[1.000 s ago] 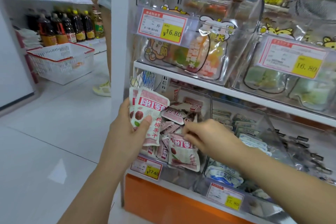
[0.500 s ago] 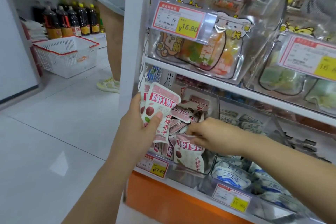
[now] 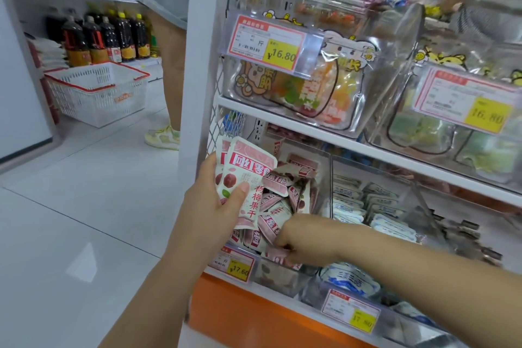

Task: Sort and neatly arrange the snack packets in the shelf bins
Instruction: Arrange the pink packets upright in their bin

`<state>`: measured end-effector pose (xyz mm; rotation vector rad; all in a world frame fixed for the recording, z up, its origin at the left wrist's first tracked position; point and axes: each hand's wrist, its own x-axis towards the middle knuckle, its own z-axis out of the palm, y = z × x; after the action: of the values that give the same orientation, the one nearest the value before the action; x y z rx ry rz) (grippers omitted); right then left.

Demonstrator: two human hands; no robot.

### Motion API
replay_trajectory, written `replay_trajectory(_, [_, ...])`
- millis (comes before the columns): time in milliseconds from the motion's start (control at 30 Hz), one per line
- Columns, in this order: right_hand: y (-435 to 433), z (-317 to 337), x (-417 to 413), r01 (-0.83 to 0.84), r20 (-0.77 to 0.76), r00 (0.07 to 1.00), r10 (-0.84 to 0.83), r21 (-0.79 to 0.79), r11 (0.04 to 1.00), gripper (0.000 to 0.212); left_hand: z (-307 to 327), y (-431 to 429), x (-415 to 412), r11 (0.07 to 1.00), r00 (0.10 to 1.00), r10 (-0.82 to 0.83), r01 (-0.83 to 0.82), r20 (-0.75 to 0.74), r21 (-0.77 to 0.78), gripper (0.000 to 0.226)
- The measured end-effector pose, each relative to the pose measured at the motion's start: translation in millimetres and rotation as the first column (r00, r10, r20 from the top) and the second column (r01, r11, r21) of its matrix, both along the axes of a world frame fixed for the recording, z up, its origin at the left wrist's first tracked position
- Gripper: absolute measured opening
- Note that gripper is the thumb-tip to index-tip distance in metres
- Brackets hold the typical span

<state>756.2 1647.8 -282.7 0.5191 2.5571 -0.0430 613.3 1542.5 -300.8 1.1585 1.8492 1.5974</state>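
Left hand (image 3: 214, 206) is closest and grips a small stack (image 3: 248, 175) of pink-and-white packets, thumb across the front. The top one reads 网红零食 on a red banner, with 杨梅果干 running down the side and a red fruit picture. The stack stands upright, long axis vertical, top edge up and leaning a bit right, just in front of the bin's left corner.

Right hand (image 3: 305, 243) reaches in from the right, fingers curled round a packet (image 3: 284, 256) at the low front edge of the clear bin (image 3: 322, 175). The rest of the pile (image 3: 279, 200) in there is the same pink brand, lying at all angles, some on edge, some flat. The hand and stack cover part of it.

The tag (image 3: 234, 264) on the bin front says ¥17.60. The next bin to the right holds blue-and-white packets (image 3: 381, 206) in tidier rows, and its yellow tag (image 3: 351, 315) is too blurry to be sure of.

On the shelf above, clear bins hold cartoon-printed bags, with a ¥16.80 tag (image 3: 271, 44) and another 16.80 tag (image 3: 466, 102) further right.

Further off to the left, a white basket (image 3: 99, 93) with red trim sits on the floor, with dark bottles (image 3: 107, 39) shelved behind it. Another person's leg (image 3: 172, 65) and yellowish shoe (image 3: 162, 137) are beside the shelf post.
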Motion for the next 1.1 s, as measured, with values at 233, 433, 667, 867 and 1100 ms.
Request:
replay_trajectory(233, [29.0,51.3,3.1,0.240,0.027,0.967,-0.254,-0.443,0.864,0.020,0.5,-1.2,-1.9,1.000,1.000,0.004,-0.004,0.007,-0.009,0.039])
replay_trajectory(433, [33.1,9.6,0.8,0.095,0.034,0.995,-0.094,-0.021,0.995,0.016,-0.9,1.2,-4.1,1.000,1.000,0.002,-0.002,0.022,-0.019,0.041])
replay_trajectory(667, [26.4,-12.4,-13.6,-0.129,0.201,0.977,0.076,0.263,0.956,0.005,-3.1,3.0,-5.7,1.000,1.000,-0.001,0.001,0.029,-0.018,0.044])
replay_trajectory(867, [39.7,10.1,-13.9,-0.139,0.070,0.990,0.123,0.300,0.944,0.010,-2.5,3.2,-8.6,1.000,1.000,0.000,0.001,0.016,-0.026,0.040])
replay_trajectory(1100, [53.9,14.3,-1.3,0.048,-0.152,0.988,-0.010,0.246,0.968,0.026,-3.3,5.1,-5.5,0.997,0.998,0.004,-0.009,-0.061,-0.077,0.050])
